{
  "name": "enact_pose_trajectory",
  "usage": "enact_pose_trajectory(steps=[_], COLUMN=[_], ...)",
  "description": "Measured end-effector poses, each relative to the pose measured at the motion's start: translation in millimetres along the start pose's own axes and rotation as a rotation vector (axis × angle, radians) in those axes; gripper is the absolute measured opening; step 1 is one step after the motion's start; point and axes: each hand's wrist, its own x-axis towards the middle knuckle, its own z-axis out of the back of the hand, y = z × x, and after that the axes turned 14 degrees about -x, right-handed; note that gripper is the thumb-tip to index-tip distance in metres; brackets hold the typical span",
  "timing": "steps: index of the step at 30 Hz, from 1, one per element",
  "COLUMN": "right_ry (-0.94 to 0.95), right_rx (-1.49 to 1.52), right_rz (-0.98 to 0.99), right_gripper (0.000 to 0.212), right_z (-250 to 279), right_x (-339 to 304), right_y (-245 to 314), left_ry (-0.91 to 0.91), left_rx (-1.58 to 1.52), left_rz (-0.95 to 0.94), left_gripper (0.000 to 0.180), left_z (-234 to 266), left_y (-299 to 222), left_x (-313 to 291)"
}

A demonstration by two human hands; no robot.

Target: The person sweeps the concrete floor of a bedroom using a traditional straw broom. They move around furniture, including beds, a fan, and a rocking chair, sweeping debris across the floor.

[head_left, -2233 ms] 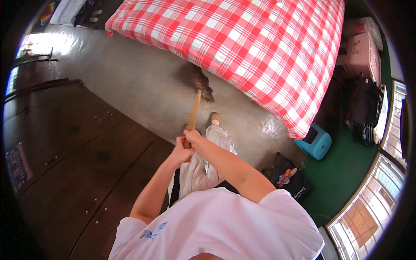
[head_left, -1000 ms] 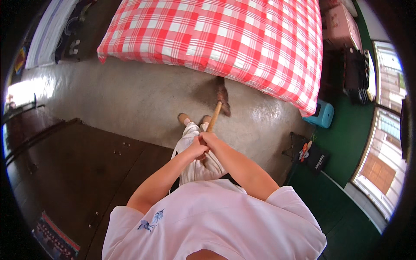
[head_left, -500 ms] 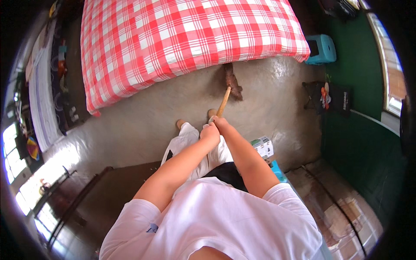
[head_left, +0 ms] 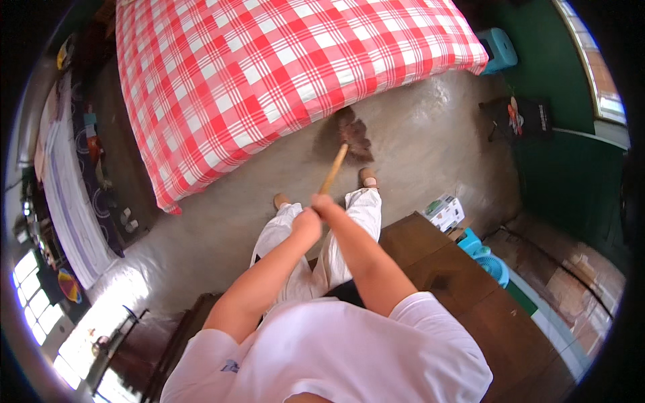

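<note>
The person's white shirt [head_left: 336,356] filled the bottom of the view, with both forearms reaching forward over white trousers [head_left: 306,248]. The left hand [head_left: 306,225] was wrapped around the broom handle [head_left: 334,169], fingers curled tight on the wood. The right hand [head_left: 322,203] sat just above it on the same handle, also clenched around it, the two hands touching.

The handle slanted away from the hands toward the bed [head_left: 282,74]. Its brown bristle head [head_left: 353,134] rested on the grey concrete floor [head_left: 416,154] right at the edge of the bed's red-and-white checked cover. Two feet [head_left: 368,176] stood on the floor between the hands and the bristles.

To the right of the bed's near edge lay a small white box [head_left: 445,211] beside dark wooden furniture [head_left: 457,282]. A blue stool [head_left: 500,48] stood at the bed's far right corner.
</note>
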Motion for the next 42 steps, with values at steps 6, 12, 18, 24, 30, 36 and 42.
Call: enact_pose_trajectory(steps=[6,12,18,24,30,36,42], right_ry=[-0.003,-0.246,-0.213,0.009,0.054,-0.157,-0.253], right_rx=[0.420,0.538,0.743,0.887,1.053,1.056,1.134], right_rz=[-0.075,-0.251,-0.444,-0.175,-0.217,-0.202,-0.283], right_gripper=[0.035,0.038,0.040,0.041,0.039,0.033,0.026], right_z=[-118.3,-79.5,-46.1,-173.6,-143.8,-115.7,-158.9], right_x=[-78.9,-148.7,-146.7,-108.8,-195.7,-205.3,-155.5], right_y=[126.8,94.5,2.3,3.1,88.2,52.4,34.7], left_ry=[0.013,0.111,0.183,0.255,0.167,0.123,0.182], left_rx=[0.041,0.104,0.051,0.247,0.245,0.146,0.121], left_rz=[0.129,-0.106,0.011,0.037,0.016,-0.204,-0.119], left_gripper=[0.030,0.030,0.050,0.042,0.034,0.042,0.056], left_z=[58.5,24.5,-64.2,-54.0,-2.2,-39.6,-49.7], left_y=[109.3,92.9,57.8,116.5,98.3,112.6,138.1], left_x=[-81.9,-98.8,-61.0,-101.6,-169.0,-133.4,-112.2])
